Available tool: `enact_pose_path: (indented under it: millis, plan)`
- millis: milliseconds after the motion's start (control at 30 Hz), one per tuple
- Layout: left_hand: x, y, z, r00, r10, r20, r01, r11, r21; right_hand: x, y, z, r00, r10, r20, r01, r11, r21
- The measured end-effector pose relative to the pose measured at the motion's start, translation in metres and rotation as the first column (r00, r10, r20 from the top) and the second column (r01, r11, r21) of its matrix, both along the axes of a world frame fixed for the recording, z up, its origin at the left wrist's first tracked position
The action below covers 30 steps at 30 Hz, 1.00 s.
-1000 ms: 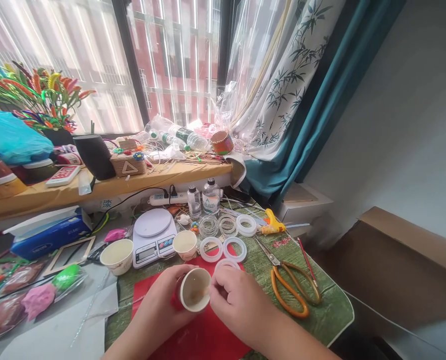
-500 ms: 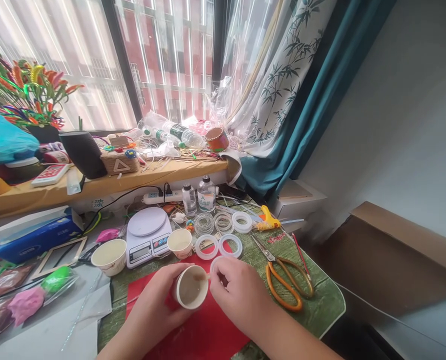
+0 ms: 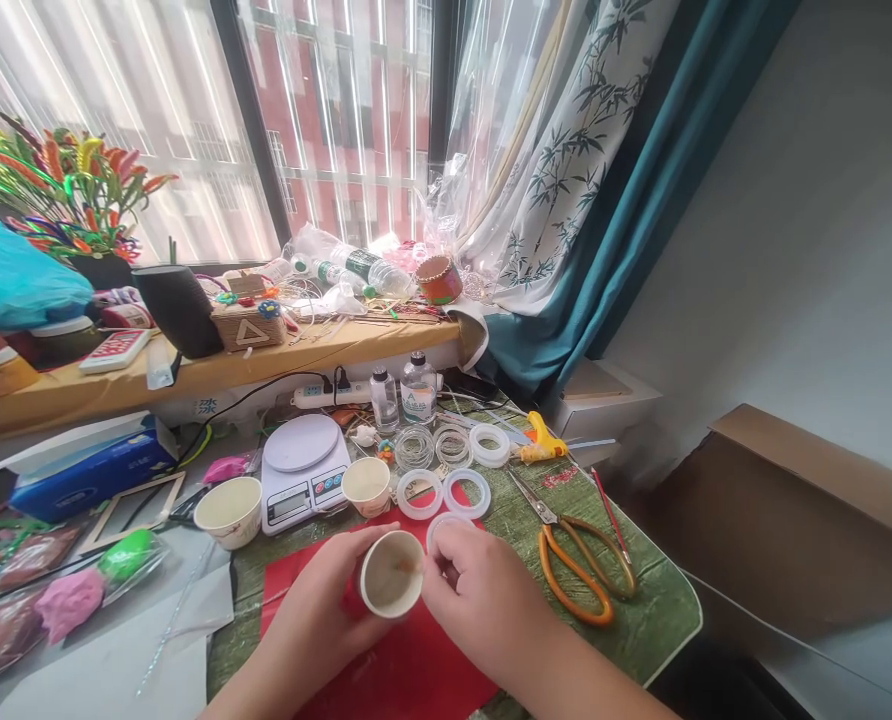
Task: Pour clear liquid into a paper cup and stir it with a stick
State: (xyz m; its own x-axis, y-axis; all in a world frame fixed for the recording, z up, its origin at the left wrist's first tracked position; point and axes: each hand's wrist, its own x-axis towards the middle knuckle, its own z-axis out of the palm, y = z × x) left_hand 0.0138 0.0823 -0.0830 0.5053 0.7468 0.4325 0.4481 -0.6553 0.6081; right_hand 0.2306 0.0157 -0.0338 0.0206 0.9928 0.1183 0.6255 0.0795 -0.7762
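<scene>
My left hand (image 3: 333,600) is wrapped round a paper cup (image 3: 386,592), tilted so that its mouth faces me. Cloudy liquid shows inside the cup. At the cup's right rim my right hand (image 3: 480,590) is closed in a pinch on a thin wooden stir stick (image 3: 407,566), whose tip dips into the cup; the fingers hide most of it. Just behind the right hand a clear ring mold (image 3: 446,522) is partly covered. Two more ring molds, a left one (image 3: 419,478) and a right one (image 3: 467,480), lie beyond. Under both hands is a red sheet (image 3: 416,670).
Behind the hands stand a paper cup (image 3: 366,480), another cup (image 3: 230,500), a kitchen scale (image 3: 303,450) and two bottles (image 3: 417,385). Orange-handled scissors (image 3: 577,560), a pencil (image 3: 609,510) and a yellow glue gun (image 3: 542,438) lie right. A blue tissue box (image 3: 93,475) sits left.
The whole view has shifted slightly, so things appear a little further right. The stir stick shows less beyond the rim than before. Both hands keep their hold.
</scene>
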Motion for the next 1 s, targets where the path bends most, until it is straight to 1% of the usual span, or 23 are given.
enact_pose_path:
  millis: [67,100,200,300,333,433,567,733,833,900,1000]
  plan:
    - [-0.0001,-0.0009,-0.0007,1.0,-0.001,-0.006,0.001,1.0,-0.027,0.0003,0.0005,0.0007,0.999,0.016,-0.052,-0.018,0.999,-0.036]
    - [0.0,-0.0017,-0.0005,1.0,0.002,-0.009,-0.002,0.999,-0.043,0.0008,0.0009,0.0013,0.998,0.011,-0.059,-0.012,1.0,-0.023]
    - [0.001,-0.0048,0.002,1.0,0.014,0.0,-0.014,0.997,-0.081,0.0032,0.0022,0.0035,1.0,-0.017,-0.013,0.018,0.999,0.031]
    - [0.0027,-0.0069,0.0037,0.999,0.028,0.028,-0.026,0.996,-0.091,0.0042,0.0024,0.0047,0.999,0.034,-0.041,-0.035,0.999,-0.023]
    - [0.0031,-0.0071,0.0037,0.999,0.032,0.035,-0.029,0.996,-0.089,0.004,0.0022,0.0048,0.998,0.04,-0.046,-0.041,0.999,-0.025]
    - [0.0041,-0.007,0.0027,0.999,0.03,0.045,-0.027,0.997,-0.075,0.0024,0.0013,0.0052,1.0,0.001,-0.002,-0.001,1.0,0.002]
    - [0.004,-0.0063,0.0029,0.999,0.03,0.043,-0.027,0.998,-0.055,0.0009,-0.0001,0.0051,0.999,0.027,-0.017,-0.027,0.999,-0.021]
    - [0.002,-0.0035,0.005,1.0,-0.001,-0.013,0.0,0.999,-0.042,0.001,-0.0013,0.0026,0.999,0.039,-0.03,-0.04,0.999,-0.02]
    - [0.0003,-0.0027,0.0051,0.999,-0.013,-0.031,0.012,0.999,-0.03,0.0014,-0.0014,0.0009,1.0,0.007,-0.017,-0.007,1.0,-0.012]
    - [-0.0003,-0.0034,0.0054,0.999,-0.008,-0.039,0.007,0.999,-0.032,0.0017,-0.0015,0.0003,0.999,0.021,-0.027,-0.022,0.999,-0.026]
    - [0.0001,-0.0048,0.0067,0.999,-0.014,-0.044,0.013,0.999,-0.03,0.0017,-0.0021,-0.0004,0.999,0.027,-0.025,-0.028,1.0,-0.005]
